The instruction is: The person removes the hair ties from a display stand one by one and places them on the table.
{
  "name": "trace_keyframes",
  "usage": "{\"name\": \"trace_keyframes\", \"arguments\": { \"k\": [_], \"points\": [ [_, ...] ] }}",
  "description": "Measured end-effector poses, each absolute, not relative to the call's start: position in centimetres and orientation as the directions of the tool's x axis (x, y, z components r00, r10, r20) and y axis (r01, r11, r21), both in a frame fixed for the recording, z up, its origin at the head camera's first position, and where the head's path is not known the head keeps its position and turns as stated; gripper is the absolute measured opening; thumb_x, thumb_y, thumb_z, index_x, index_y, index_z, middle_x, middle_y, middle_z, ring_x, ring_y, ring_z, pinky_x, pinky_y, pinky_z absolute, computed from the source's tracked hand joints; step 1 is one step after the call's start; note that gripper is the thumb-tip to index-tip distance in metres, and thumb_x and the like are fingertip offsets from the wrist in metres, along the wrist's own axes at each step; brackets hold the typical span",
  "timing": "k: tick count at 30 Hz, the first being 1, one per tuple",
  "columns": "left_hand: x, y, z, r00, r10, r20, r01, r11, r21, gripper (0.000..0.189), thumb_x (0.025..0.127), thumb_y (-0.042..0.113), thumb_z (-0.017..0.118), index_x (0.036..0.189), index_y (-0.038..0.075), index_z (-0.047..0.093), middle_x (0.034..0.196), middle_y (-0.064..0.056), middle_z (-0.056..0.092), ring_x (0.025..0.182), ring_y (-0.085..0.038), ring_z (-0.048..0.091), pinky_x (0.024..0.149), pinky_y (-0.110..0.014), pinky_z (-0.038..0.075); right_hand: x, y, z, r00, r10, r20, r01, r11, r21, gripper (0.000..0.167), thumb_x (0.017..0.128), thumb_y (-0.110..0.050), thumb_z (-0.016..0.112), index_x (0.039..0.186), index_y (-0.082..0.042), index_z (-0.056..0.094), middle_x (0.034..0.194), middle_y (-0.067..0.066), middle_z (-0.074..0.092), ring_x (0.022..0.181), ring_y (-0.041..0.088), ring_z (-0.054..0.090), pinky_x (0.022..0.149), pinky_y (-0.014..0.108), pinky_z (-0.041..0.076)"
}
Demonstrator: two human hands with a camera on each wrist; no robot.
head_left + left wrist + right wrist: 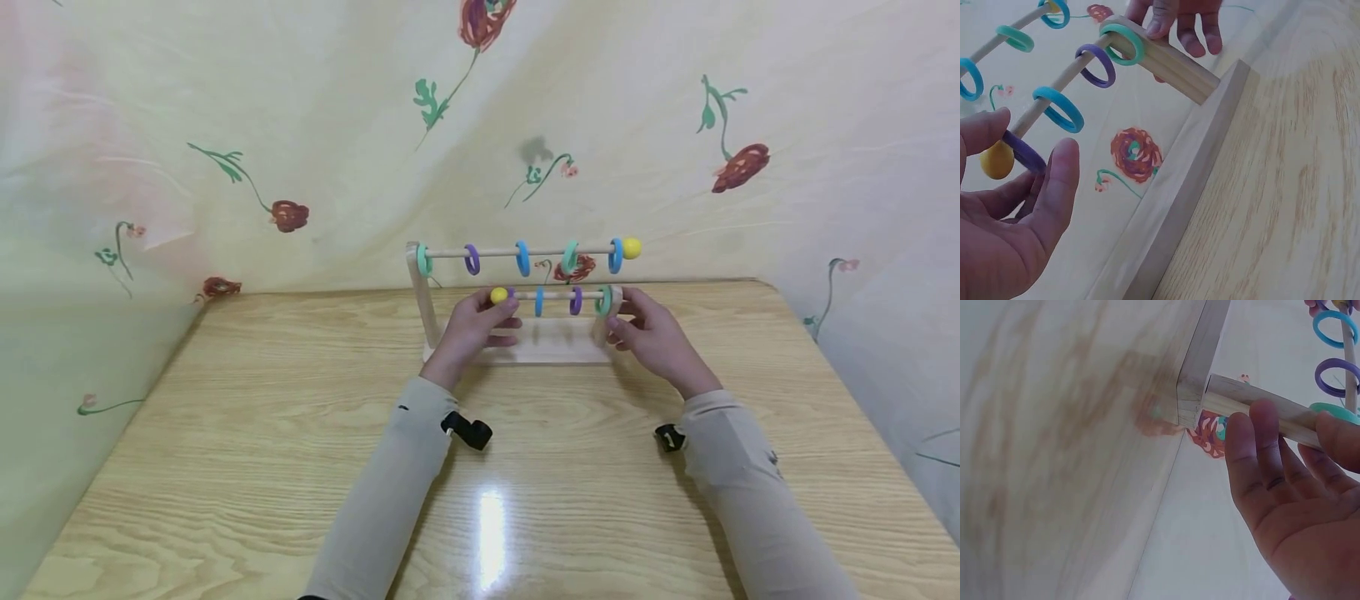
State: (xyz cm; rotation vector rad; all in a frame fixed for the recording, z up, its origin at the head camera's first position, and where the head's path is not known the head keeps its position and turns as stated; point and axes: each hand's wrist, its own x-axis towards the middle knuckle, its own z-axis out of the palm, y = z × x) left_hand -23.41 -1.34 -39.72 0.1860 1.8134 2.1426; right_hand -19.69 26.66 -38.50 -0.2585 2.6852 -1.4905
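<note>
A wooden rack with two horizontal rods stands on the table. My left hand is at the free end of the lower rod, pinching a purple ring beside the yellow ball. Farther along this rod hang a blue ring, another purple ring and a mint green ring. My right hand holds the short wooden post at the rod's other end, thumb on one side and fingers on the other.
Behind, a taller post carries the upper rod, which bears several coloured rings and ends in a yellow ball. The wood-grain table reaches back to a flower-patterned cloth.
</note>
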Motion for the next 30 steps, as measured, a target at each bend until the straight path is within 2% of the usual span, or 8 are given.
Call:
{"name": "trace_keyframes", "arguments": {
  "k": [4, 7, 9, 11, 14, 16, 21, 30],
  "points": [
    [-23.49, -1.27, -39.60, -0.932, 0.336, -0.137, -0.209, -0.189, 0.959, 0.037, 0.102, 0.022, 0.063, 0.133, 0.001, 0.056, 0.139, -0.025, 0.049, 0.115, -0.034, 0.060, 0.092, -0.044, 0.055, -19.76, 26.64, -38.27, -0.985, -0.172, 0.026, -0.112, 0.518, -0.848, 0.046, 0.106, -0.004, 0.049, 0.150, 0.001, 0.037, 0.132, 0.031, 0.054, 0.100, 0.039, 0.062, 0.080, 0.035, 0.059],
    [-23.53, -1.28, -39.57, -0.928, 0.344, -0.144, -0.219, -0.189, 0.957, 0.037, 0.103, 0.023, 0.063, 0.133, 0.001, 0.056, 0.140, -0.027, 0.047, 0.119, -0.039, 0.057, 0.091, -0.043, 0.056, -19.76, 26.60, -38.10, -0.985, -0.170, 0.025, -0.111, 0.518, -0.848, 0.046, 0.106, -0.005, 0.049, 0.151, 0.001, 0.037, 0.132, 0.031, 0.054, 0.100, 0.039, 0.062, 0.081, 0.037, 0.059],
    [-23.55, -1.36, -39.63, -0.929, 0.338, -0.149, -0.213, -0.161, 0.964, 0.038, 0.102, 0.025, 0.064, 0.132, 0.003, 0.056, 0.132, -0.024, 0.052, 0.111, -0.036, 0.060, 0.086, -0.039, 0.058, -19.76, 26.59, -38.10, -0.985, -0.173, 0.024, -0.111, 0.517, -0.849, 0.047, 0.106, -0.005, 0.049, 0.151, 0.001, 0.036, 0.132, 0.032, 0.053, 0.100, 0.040, 0.062, 0.081, 0.037, 0.059],
    [-23.54, -1.47, -39.70, -0.931, 0.328, -0.158, -0.204, -0.112, 0.973, 0.039, 0.102, 0.029, 0.065, 0.131, 0.005, 0.057, 0.118, -0.018, 0.057, 0.095, -0.029, 0.063, 0.078, -0.036, 0.060, -19.81, 26.59, -38.20, -0.984, -0.176, 0.021, -0.109, 0.511, -0.853, 0.048, 0.106, -0.004, 0.049, 0.151, 0.002, 0.035, 0.133, 0.033, 0.053, 0.100, 0.040, 0.062, 0.080, 0.036, 0.059],
    [-23.54, -1.70, -39.85, -0.931, 0.326, -0.163, -0.185, -0.039, 0.982, 0.039, 0.100, 0.035, 0.066, 0.128, 0.009, 0.058, 0.098, -0.007, 0.059, 0.071, -0.019, 0.060, 0.067, -0.033, 0.060, -19.89, 26.59, -38.39, -0.984, -0.179, 0.019, -0.108, 0.504, -0.857, 0.048, 0.106, -0.003, 0.049, 0.152, 0.002, 0.035, 0.133, 0.033, 0.053, 0.100, 0.040, 0.063, 0.079, 0.033, 0.059],
    [-23.53, -1.78, -39.86, -0.931, 0.332, -0.152, -0.164, -0.008, 0.986, 0.039, 0.100, 0.037, 0.065, 0.127, 0.010, 0.057, 0.089, -0.006, 0.059, 0.062, -0.016, 0.058, 0.063, -0.032, 0.059, -19.91, 26.59, -38.46, -0.984, -0.177, 0.017, -0.105, 0.505, -0.857, 0.048, 0.106, -0.003, 0.049, 0.152, 0.002, 0.035, 0.134, 0.033, 0.053, 0.100, 0.040, 0.063, 0.078, 0.032, 0.059],
    [-23.47, -1.70, -39.77, -0.936, 0.329, -0.124, -0.139, -0.023, 0.990, 0.035, 0.101, 0.034, 0.065, 0.125, 0.009, 0.058, 0.084, -0.006, 0.060, 0.060, -0.015, 0.057, 0.061, -0.031, 0.059, -19.81, 26.62, -38.45, -0.986, -0.165, 0.010, -0.095, 0.519, -0.849, 0.047, 0.106, -0.005, 0.049, 0.151, 0.000, 0.036, 0.134, 0.032, 0.052, 0.099, 0.039, 0.063, 0.079, 0.032, 0.059],
    [-23.54, -1.71, -39.74, -0.938, 0.328, -0.112, -0.154, -0.106, 0.982, 0.038, 0.102, 0.027, 0.064, 0.133, 0.006, 0.056, 0.088, -0.008, 0.062, 0.065, -0.014, 0.059, 0.064, -0.030, 0.060, -19.80, 26.61, -38.47, -0.987, -0.161, -0.002, -0.085, 0.535, -0.840, 0.047, 0.107, -0.009, 0.049, 0.152, -0.002, 0.035, 0.137, 0.031, 0.051, 0.101, 0.039, 0.063, 0.083, 0.038, 0.059]
  ]
}}
